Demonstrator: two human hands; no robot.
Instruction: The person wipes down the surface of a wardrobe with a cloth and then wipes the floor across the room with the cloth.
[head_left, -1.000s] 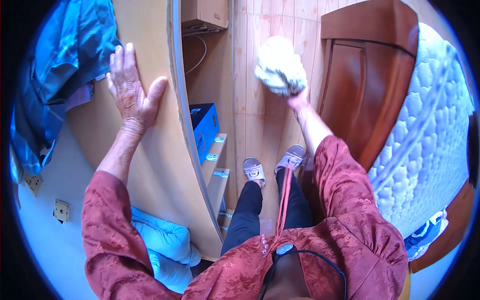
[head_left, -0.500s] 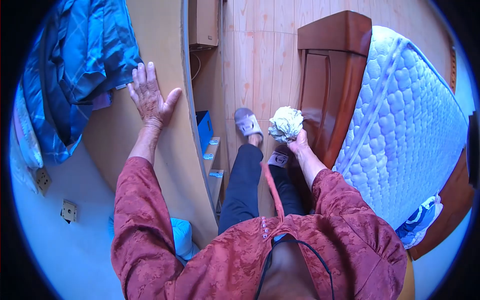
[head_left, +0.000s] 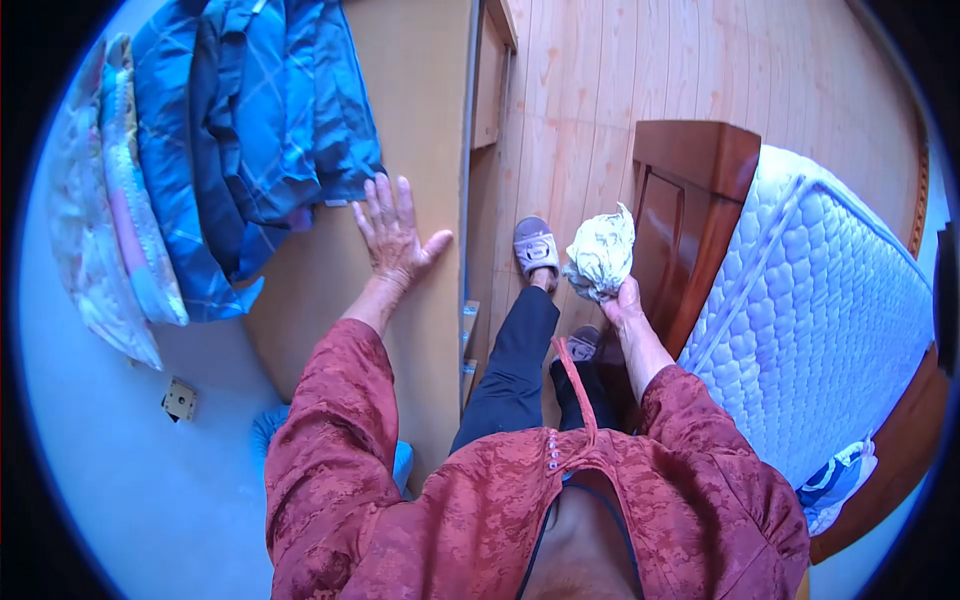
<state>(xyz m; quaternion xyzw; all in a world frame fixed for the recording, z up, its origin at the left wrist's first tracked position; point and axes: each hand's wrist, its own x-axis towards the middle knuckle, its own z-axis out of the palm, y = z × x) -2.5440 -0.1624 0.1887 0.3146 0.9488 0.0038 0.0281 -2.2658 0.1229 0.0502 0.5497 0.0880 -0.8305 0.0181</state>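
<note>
My left hand (head_left: pixel 393 238) lies flat with fingers spread on the pale wooden cabinet top (head_left: pixel 415 110). Its fingertips touch or almost touch the edge of a pile of blue plaid fabric (head_left: pixel 255 120). In my right hand (head_left: pixel 626 304) is a crumpled whitish cloth (head_left: pixel 602 250), gripped from below and held above the floor. The cloth hides part of the fingers. Just right of it stands the dark wooden bed end (head_left: pixel 690 190).
A bare quilted mattress (head_left: pixel 800 290) leans or lies on the bed at right, with a blue and white bundle (head_left: pixel 838 485) at its lower edge. Folded patterned bedding (head_left: pixel 110 210) hangs at far left. A wall socket (head_left: pixel 180 400) shows below it. My slippered foot (head_left: pixel 536 248) is on the wooden floor (head_left: pixel 600 70).
The view has shifted, so the cabinet and bed appear further right and lower. My left hand stays flat on the cabinet top. The cloth has turned and changed shape in my right hand.
</note>
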